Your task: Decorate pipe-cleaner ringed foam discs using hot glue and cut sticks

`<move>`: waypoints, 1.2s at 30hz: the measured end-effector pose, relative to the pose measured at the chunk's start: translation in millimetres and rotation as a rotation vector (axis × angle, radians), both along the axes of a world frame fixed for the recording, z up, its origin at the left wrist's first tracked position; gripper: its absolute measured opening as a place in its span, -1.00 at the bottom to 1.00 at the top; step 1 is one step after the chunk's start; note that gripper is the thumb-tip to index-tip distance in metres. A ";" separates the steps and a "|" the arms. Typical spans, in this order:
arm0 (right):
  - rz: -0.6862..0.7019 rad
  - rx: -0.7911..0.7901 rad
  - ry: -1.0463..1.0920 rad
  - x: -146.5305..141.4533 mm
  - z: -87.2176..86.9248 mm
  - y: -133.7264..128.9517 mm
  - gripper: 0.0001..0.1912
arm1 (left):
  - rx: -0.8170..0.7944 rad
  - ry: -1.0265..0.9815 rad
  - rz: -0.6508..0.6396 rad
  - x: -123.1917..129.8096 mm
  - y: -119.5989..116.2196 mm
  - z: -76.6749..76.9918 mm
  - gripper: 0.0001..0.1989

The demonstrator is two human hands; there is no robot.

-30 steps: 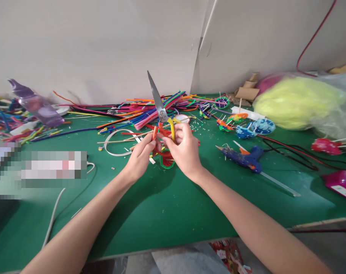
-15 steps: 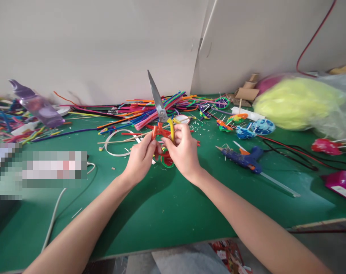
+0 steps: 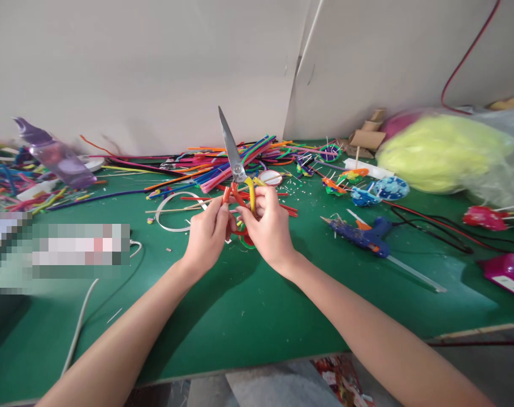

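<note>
A pair of scissors (image 3: 238, 172) with yellow and orange-red handles points up and slightly left, its blades together. My right hand (image 3: 270, 229) is closed round the handles, with the yellow one showing by the fingers. Close beside it, my left hand (image 3: 208, 234) pinches an orange-red strip (image 3: 226, 195) that looks like pipe cleaner; it touches or nearly touches the handles. The left fingertips are partly hidden. Below and behind the hands, a red and green curled piece (image 3: 247, 242) shows in part.
Bundled pipe cleaners (image 3: 235, 161) lie along the wall. A blue glue gun (image 3: 362, 237) rests on the right of the green table (image 3: 248, 316), near blue spotted pieces (image 3: 390, 188). Left are a purple bottle (image 3: 59, 161) and a white cable (image 3: 81, 316). A ring-shaped strip (image 3: 163, 226) lies behind my left hand.
Both hands and the scissors have shifted slightly left. The orange-red strip has come closer to the handles. The grips look the same.
</note>
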State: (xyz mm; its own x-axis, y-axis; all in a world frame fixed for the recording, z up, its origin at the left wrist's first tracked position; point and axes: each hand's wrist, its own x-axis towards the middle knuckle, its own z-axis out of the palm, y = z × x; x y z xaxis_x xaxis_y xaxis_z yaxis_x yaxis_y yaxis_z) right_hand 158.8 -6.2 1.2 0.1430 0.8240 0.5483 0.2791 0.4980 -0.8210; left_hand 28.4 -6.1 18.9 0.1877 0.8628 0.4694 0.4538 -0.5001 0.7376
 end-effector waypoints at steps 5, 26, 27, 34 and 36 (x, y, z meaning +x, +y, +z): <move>0.030 -0.024 0.026 0.4 1.6 -0.3 -0.73 | -0.115 -0.183 -0.031 -0.2 1.8 0.8 -0.65; 0.106 -0.362 0.644 40.5 29.6 18.0 -0.57 | 0.015 -0.046 0.244 -27.8 32.4 -4.3 -0.78; 0.133 -0.364 0.644 41.3 29.5 18.2 -0.56 | 0.072 0.052 0.194 -28.0 33.1 -5.9 -0.81; 0.220 -0.413 0.561 44.6 28.3 20.6 -0.56 | 0.150 0.209 0.330 -39.4 38.8 -7.7 -0.73; 0.164 -0.426 0.547 45.0 28.4 20.8 -0.58 | 0.258 0.281 0.359 -47.1 43.7 -7.7 -0.68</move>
State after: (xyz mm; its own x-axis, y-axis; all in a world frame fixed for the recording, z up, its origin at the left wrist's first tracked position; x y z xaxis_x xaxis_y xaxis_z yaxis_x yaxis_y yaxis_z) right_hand 203.7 14.6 29.6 0.1617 0.9851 0.0589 -0.2794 0.1029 -0.9546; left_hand -18.7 37.7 11.1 0.0508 0.7589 0.6492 0.7923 -0.4264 0.4364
